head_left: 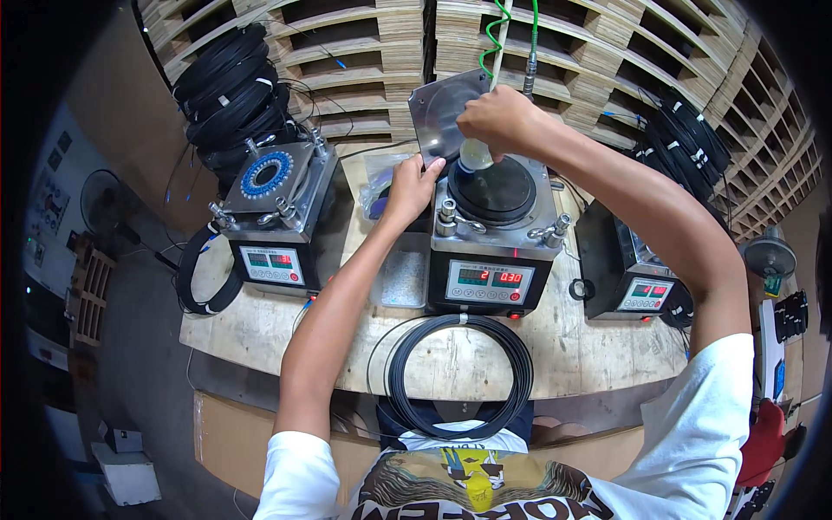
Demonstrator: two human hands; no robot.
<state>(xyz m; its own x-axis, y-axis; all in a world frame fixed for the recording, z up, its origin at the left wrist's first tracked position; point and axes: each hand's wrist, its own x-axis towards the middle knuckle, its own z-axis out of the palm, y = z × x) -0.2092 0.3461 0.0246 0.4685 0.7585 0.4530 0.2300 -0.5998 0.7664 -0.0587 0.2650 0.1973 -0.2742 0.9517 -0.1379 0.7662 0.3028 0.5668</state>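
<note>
My right hand [503,121] is closed round a small translucent bottle [476,153], tipped with its bluish end down at the round black pad [494,192] of the middle machine [496,247]. The fingers hide most of the bottle. My left hand [412,187] pinches the lower edge of a square metal plate [440,111], which leans upright at the pad's back left. The underside of the plate is partly hidden by my hands. On the table in front of the machine lies a coil of black cable [461,322], hanging over the near edge.
A similar machine [273,217] with a ring of blue-tipped connectors stands left, another machine [628,260] right. Beside the middle machine sits a clear tray [404,279]. Stacked cable coils [230,87] and hanging coils [685,143] are at the back. A green hose [533,43] hangs above.
</note>
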